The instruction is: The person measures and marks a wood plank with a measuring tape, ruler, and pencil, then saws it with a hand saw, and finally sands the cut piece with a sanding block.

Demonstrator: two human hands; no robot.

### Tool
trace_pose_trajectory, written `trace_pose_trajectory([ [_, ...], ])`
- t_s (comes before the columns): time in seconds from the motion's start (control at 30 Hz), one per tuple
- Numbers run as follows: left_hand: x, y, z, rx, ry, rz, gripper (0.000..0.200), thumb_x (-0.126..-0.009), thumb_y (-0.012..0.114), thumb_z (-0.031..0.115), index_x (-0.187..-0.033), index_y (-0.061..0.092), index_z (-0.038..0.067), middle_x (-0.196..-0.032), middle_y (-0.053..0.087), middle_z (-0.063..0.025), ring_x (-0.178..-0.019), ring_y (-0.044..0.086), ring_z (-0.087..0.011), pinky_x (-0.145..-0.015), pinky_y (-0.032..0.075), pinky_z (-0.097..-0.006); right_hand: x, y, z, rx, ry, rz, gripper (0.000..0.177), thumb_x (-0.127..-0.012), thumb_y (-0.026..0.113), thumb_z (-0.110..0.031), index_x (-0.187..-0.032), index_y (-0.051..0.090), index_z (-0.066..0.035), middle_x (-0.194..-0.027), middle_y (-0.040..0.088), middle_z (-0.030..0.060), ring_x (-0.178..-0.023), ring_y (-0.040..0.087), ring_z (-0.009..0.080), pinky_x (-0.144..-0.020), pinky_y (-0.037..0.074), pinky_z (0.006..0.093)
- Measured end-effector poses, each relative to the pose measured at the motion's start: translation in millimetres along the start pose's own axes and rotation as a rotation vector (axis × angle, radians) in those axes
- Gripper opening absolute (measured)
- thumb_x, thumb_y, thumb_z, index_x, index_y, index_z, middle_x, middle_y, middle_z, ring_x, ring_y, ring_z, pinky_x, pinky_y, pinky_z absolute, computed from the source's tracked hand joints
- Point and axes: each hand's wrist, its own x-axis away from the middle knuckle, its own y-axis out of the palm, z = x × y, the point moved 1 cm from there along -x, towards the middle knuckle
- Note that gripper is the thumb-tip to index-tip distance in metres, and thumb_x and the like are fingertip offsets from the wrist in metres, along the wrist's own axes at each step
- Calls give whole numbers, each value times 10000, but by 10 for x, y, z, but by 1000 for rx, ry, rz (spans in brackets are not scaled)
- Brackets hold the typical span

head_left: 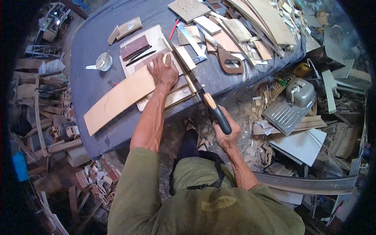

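Note:
My right hand (pixel 228 131) is wrapped round the black and tan handle of a handsaw (pixel 217 115). Its dark blade points away from me along the right ends of the stacked boards. My left hand (pixel 163 72) presses down, fingers spread, on a long thin plywood strip (pixel 117 102). That strip lies slantwise over a stack of boards (pixel 184 94) at the table's front edge. Whether the blade touches wood is hard to make out. Beyond my left hand are a dark red sanding-block-like piece (pixel 134 47) and black pencil-like sticks (pixel 141 55).
A cup (pixel 104 62) with a white stick stands left on the cloth-covered table (pixel 98 84). Right of the boards lie a metal square (pixel 190 42), a red pen (pixel 174 29), another saw (pixel 230 60) and wood offcuts (pixel 239 30). A sink (pixel 288 113) and scrap fill the floor.

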Motion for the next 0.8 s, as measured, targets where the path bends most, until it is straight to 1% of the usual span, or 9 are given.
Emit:
trace_pose_trajectory([
  [0.03, 15, 5, 17, -1, -20, -10, 345, -890, 644, 233, -1215, 678, 124, -1327, 552, -97, -1281, 476, -295, -1050, 310, -655, 2, 16, 57, -21, 46, -14, 542, -823, 676, -17, -1361, 622, -48, -820, 716, 131, -694, 665, 111, -655, 530, 279],
  [0.13, -20, -29, 25, 0, -60, -42, 375, -892, 641, 237, -1250, 673, 129, -1354, 546, -100, -1306, 467, -296, -1060, 301, -665, 439, -200, 299, 66, -170, 75, 540, -819, 683, -17, -1355, 629, -49, -876, 734, 155, -731, 683, 114, -674, 533, 282],
  [0.23, 10, -11, 29, -3, -44, -38, 377, -890, 643, 237, -1249, 671, 125, -1354, 551, -104, -1302, 470, -298, -1063, 301, -674, 837, -467, 338, 109, -35, 21, 540, -813, 695, -20, -1349, 637, -50, -933, 744, 179, -770, 699, 118, -690, 535, 279],
  [0.33, 17, -26, 26, 3, -33, -79, 384, -883, 645, 233, -1251, 667, 123, -1346, 558, -107, -1294, 474, -302, -1064, 306, -681, 601, -348, 421, 22, 1, 35, 522, -812, 696, -30, -1332, 647, -45, -893, 731, 149, -746, 682, 113, -680, 529, 270],
  [0.47, 36, -10, 18, -6, -13, -21, 387, -871, 640, 217, -1244, 670, 117, -1343, 550, -106, -1294, 475, -301, -1071, 308, -670, -16, -137, -136, -24, 27, -60, 535, -811, 694, -26, -1343, 635, -40, -782, 669, 67, -681, 623, 93, -633, 507, 250],
  [0.6, 1, 15, 20, 24, -21, 22, 380, -863, 636, 202, -1231, 678, 118, -1325, 555, -107, -1287, 480, -297, -1073, 312, -652, 349, -308, -33, 1, -7, -7, 524, -818, 678, -14, -1340, 636, -44, -865, 715, 93, -723, 655, 93, -665, 523, 254],
  [0.63, 26, -15, 30, 12, -26, 0, 380, -866, 639, 207, -1233, 677, 118, -1324, 556, -106, -1285, 481, -295, -1073, 311, -650, 493, -440, -61, -55, 122, -58, 539, -806, 692, -13, -1341, 638, -49, -886, 728, 102, -749, 668, 92, -691, 529, 259],
  [0.73, 22, -72, 56, -2, -44, -40, 378, -880, 653, 235, -1239, 675, 117, -1319, 558, -104, -1275, 486, -292, -1074, 303, -648, 630, -607, -54, 72, -47, -27, 552, -797, 698, -7, -1344, 640, -52, -874, 725, 89, -752, 665, 87, -701, 529, 259],
  [0.8, 27, -39, 45, -2, -36, -46, 377, -884, 658, 243, -1240, 674, 120, -1315, 562, -104, -1273, 488, -293, -1073, 301, -644, 417, -493, -97, 56, 35, -53, 540, -802, 690, -11, -1338, 642, -49, -877, 730, 101, -767, 674, 95, -707, 532, 268],
])
